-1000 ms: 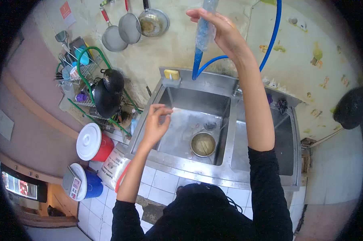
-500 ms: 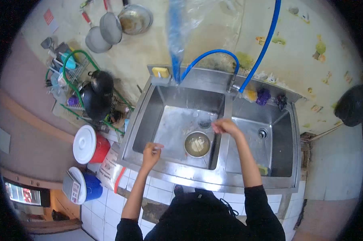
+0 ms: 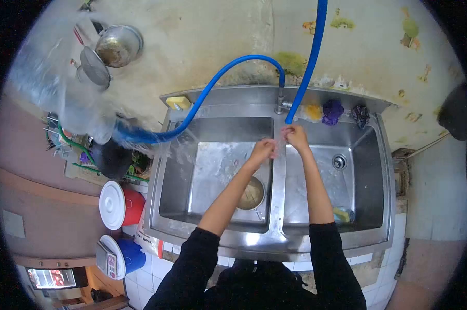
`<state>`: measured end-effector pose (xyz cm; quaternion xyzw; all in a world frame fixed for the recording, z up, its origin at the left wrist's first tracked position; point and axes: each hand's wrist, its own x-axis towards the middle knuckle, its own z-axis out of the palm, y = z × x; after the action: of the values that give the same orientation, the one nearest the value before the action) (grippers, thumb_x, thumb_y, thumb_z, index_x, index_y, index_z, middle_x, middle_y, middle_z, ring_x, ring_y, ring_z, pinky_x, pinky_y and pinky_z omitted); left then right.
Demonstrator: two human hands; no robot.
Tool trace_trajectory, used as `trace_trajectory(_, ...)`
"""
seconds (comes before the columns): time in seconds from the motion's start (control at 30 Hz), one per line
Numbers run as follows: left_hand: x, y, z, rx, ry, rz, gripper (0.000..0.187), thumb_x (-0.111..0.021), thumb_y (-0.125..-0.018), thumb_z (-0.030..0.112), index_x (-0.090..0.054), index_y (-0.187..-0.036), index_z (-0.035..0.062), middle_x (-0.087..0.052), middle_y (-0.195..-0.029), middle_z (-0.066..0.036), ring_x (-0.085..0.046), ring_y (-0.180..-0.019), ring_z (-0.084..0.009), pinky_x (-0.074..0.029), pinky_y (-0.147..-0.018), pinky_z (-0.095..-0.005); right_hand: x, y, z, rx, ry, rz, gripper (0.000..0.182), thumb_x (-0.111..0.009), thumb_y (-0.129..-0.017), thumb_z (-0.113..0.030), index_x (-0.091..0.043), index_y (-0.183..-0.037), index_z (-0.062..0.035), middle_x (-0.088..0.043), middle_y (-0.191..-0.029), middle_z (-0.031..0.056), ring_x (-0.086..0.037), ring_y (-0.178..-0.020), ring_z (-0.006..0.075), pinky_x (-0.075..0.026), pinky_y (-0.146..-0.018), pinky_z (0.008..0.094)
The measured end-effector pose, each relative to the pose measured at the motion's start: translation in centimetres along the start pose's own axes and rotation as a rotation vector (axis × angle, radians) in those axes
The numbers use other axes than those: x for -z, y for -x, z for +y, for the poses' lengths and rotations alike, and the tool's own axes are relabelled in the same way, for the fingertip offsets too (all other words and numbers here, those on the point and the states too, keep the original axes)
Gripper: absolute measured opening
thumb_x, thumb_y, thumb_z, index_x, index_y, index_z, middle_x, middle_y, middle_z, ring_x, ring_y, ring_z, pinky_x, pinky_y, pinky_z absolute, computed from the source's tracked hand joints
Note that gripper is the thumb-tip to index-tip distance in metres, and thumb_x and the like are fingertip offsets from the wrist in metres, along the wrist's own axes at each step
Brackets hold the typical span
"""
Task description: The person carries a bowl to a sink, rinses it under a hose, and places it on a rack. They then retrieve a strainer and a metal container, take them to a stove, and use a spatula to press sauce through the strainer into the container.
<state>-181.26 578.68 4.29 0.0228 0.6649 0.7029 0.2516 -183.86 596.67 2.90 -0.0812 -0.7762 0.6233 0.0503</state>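
Note:
My left hand (image 3: 264,150) is over the left basin (image 3: 212,160), beside the divider, with its fingers curled together. My right hand (image 3: 296,137) is above the divider, just in front of the tap (image 3: 281,106), its fingers also pinched. Whatever may be between the fingertips is too small and blurred to name. Below my left forearm, a round metal bowl (image 3: 253,195) sits in the basin, partly hidden by the arm. A blue hose (image 3: 220,82) arches from the tap toward the left, its far end blurred beside a translucent mass (image 3: 83,103), water or plastic.
The right basin (image 3: 321,181) has a drain and a yellow-green sponge (image 3: 341,214). A yellow sponge (image 3: 178,103) and a purple scrubber (image 3: 332,112) lie on the back ledge. Pans (image 3: 118,46) hang on the wall. Lidded red (image 3: 134,206) and blue (image 3: 133,256) buckets stand left.
Both hands have moved: the left went right and up to the divider, the right went up toward the tap. The hose's free end swung left with the translucent mass. The camera view has shifted.

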Motion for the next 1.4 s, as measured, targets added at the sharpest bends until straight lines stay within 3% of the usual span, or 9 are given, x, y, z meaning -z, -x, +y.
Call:
trace_trajectory(0.27,-2.2,-3.0,1.1,-0.146,0.091,-0.037,0.015,-0.055,-0.088,0.009,-0.067,-0.097,0.0058,-0.063,-0.076,0.0,-0.056,-0.065,-0.0082,-0.044,-0.054,-0.0239,1.1,-10.8,12.0,0.472,0.641,0.459,0.05,-0.066,-0.076,-0.031,-0.053,-0.119,-0.008,-0.064,-0.101,0.0206,-0.059,-0.097,0.0401,-0.046,-0.085,0.0451)
trace_trajectory(0.4,2.5,-0.8,-3.0,-0.315,-0.086,-0.013,0.014,-0.055,-0.082,0.007,-0.067,-0.087,0.0037,-0.063,-0.071,-0.003,-0.057,-0.062,-0.0107,-0.047,-0.054,-0.0269,3.2,-14.8,8.3,-0.056,0.28,0.261,0.025,-0.063,-0.073,-0.025,-0.067,-0.081,-0.0015,-0.064,-0.074,0.0141,-0.06,-0.064,0.0284,-0.047,-0.062,0.0411)
trace_trajectory(0.63,16.7,9.1,-7.3,-0.209,-0.664,0.121,0.022,-0.062,-0.076,0.018,-0.067,-0.093,0.0045,-0.069,-0.085,-0.009,-0.065,-0.078,-0.0181,-0.05,-0.073,-0.0301,7.2,-18.0,7.2,-0.221,-0.635,-0.147,0.037,-0.058,-0.089,-0.031,-0.052,-0.112,-0.0024,-0.06,-0.097,0.0138,-0.06,-0.086,0.0239,-0.055,-0.073,0.0372)
trace_trajectory(0.7,20.4,13.0,-7.4,-0.227,-0.595,0.173,0.023,-0.065,-0.073,0.018,-0.067,-0.092,0.0055,-0.068,-0.086,-0.01,-0.065,-0.079,-0.0187,-0.05,-0.073,-0.031,8.8,-13.5,3.2,-0.079,-0.234,-0.237,0.042,-0.057,-0.09,-0.037,-0.052,-0.117,-0.0043,-0.058,-0.11,0.0111,-0.058,-0.099,0.021,-0.053,-0.079,0.0349)
trace_trajectory(0.77,23.7,17.5,-7.1,-0.196,-0.579,0.233,0.026,-0.068,-0.071,0.018,-0.067,-0.094,0.0065,-0.068,-0.086,-0.011,-0.065,-0.081,-0.0196,-0.051,-0.074,-0.0321,6.6,-1.8,-5.3,-0.093,-0.392,0.023,0.041,-0.052,-0.093,-0.035,-0.053,-0.122,-0.0067,-0.054,-0.122,0.0079,-0.053,-0.107,0.0177,-0.049,-0.085,0.0285)
trace_trajectory(0.9,29.6,27.9,-3.7,-0.097,-0.539,0.369,0.041,-0.071,-0.067,0.017,-0.064,-0.106,0.0085,-0.066,-0.095,-0.015,-0.063,-0.092,-0.0216,-0.049,-0.082,-0.034,7.3,11.9,2.3,0.093,-1.209,-0.525,0.047,-0.039,-0.099,-0.035,-0.039,-0.14,-0.012,-0.041,-0.141,0.0008,-0.045,-0.121,0.0158,-0.051,-0.082,0.028)
trace_trajectory(1.03,35.6,40.1,-5.0,-0.605,-0.774,0.739,0.062,-0.073,-0.067,0.018,-0.054,-0.125,0.0091,-0.059,-0.118,-0.018,-0.056,-0.111,-0.0249,-0.043,-0.096,-0.0354,2.3,21.7,0.8,-0.266,-0.72,-0.032,0.048,-0.042,-0.097,-0.037,-0.04,-0.139,-0.0124,-0.042,-0.14,0.0004,-0.045,-0.121,0.0166,-0.05,-0.083,0.0318)
trace_trajectory(1.3,46.0,70.2,-34.0,0.079,-0.654,1.108,0.032,-0.062,-0.082,0.026,-0.065,-0.11,0.0119,-0.065,-0.103,-0.013,-0.062,-0.097,-0.0278,-0.048,-0.086,-0.0367,-5.9,21.2,-8.2,-0.283,-0.167,0.095,0.051,-0.05,-0.091,-0.039,-0.044,-0.135,-0.0123,-0.048,-0.134,0.002,-0.047,-0.119,0.0201,-0.048,-0.087,0.0397)
trace_trajectory(1.4,44.5,80.7,-45.2,0.594,-0.687,1.131,0.029,-0.057,-0.081,0.031,-0.067,-0.101,0.0129,-0.066,-0.099,-0.016,-0.062,-0.093,-0.0332,-0.049,-0.083,-0.043,-16.3,24.4,-12.9,0.162,1.086,0.257,0.051,-0.06,-0.083,-0.033,-0.051,-0.127,-0.0097,-0.055,-0.124,0.0088,-0.052,-0.113,0.0262,-0.043,-0.092,0.0435)
